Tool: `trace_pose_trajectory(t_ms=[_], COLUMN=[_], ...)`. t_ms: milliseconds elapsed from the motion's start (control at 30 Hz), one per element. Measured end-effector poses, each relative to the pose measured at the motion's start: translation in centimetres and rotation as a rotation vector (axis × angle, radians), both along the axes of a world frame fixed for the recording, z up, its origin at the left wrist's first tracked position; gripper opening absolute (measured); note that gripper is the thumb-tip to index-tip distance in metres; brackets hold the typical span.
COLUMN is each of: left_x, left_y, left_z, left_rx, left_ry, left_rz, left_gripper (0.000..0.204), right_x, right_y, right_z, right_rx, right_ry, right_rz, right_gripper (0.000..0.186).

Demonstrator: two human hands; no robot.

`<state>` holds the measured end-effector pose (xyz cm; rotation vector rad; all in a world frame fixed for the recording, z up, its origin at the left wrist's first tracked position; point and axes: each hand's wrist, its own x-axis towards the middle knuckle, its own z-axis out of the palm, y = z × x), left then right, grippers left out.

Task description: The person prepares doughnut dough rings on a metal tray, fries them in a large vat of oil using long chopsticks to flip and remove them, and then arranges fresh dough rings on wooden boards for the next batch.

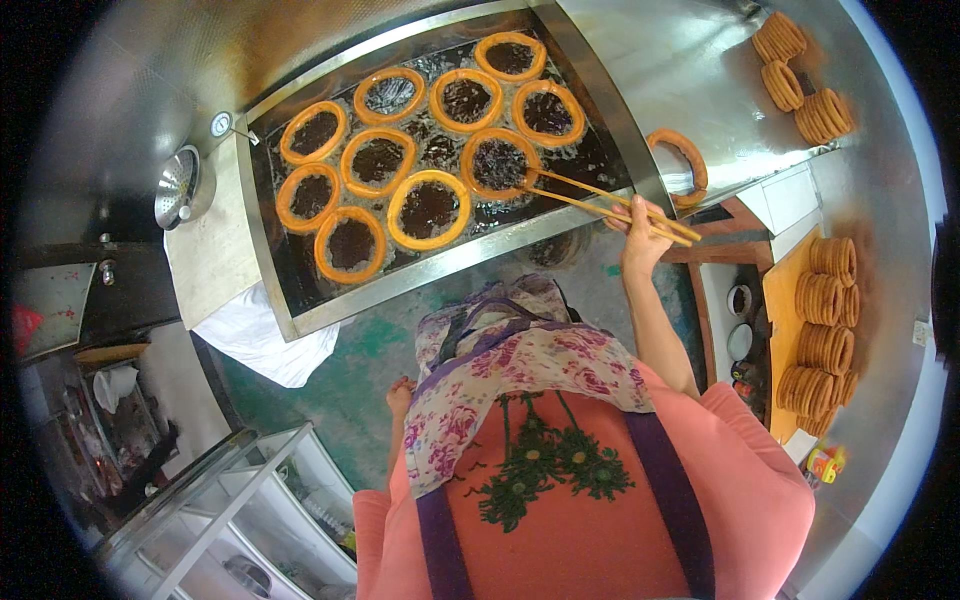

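My right hand [645, 225] grips a pair of long wooden chopsticks [600, 205]. Their tips reach into the steel fryer [390, 305] at a golden dough ring [481, 141] on the right of the front row. Several more rings float in the dark bubbling oil, including a paler one [430, 239] at front centre. My left hand [401, 392] hangs low beside the floral apron [530, 370], fingers curled and partly hidden; what it holds, if anything, is too small to make out.
A lone fried ring [688, 160] lies on the right steel counter. Stacked rings stand at its back [820, 118] and on a wooden board [818, 300]. A thermometer [222, 124], steel strainer [176, 185] and white cloth [265, 335] are left; shelving [240, 490] is lower left.
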<state>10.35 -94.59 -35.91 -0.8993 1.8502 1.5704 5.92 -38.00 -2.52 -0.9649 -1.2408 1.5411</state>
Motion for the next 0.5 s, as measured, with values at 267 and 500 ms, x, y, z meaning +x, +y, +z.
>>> trace_pose_trajectory(t_ms=[267, 500], left_x=[-0.5, -0.4], left_y=[2.2, 3.6], left_z=[3.1, 6.7], left_rx=[0.014, 0.007], left_ry=[-0.077, -0.143], left_rz=[0.062, 0.165], left_gripper=[0.032, 0.034], right_x=[-0.4, -1.6], right_y=[-0.2, 0.7], right_z=[7.0, 10.1], right_rx=[0.182, 0.402], right_ry=[-0.15, -0.125], right_rz=[0.18, 0.092], right_gripper=[0.016, 0.016])
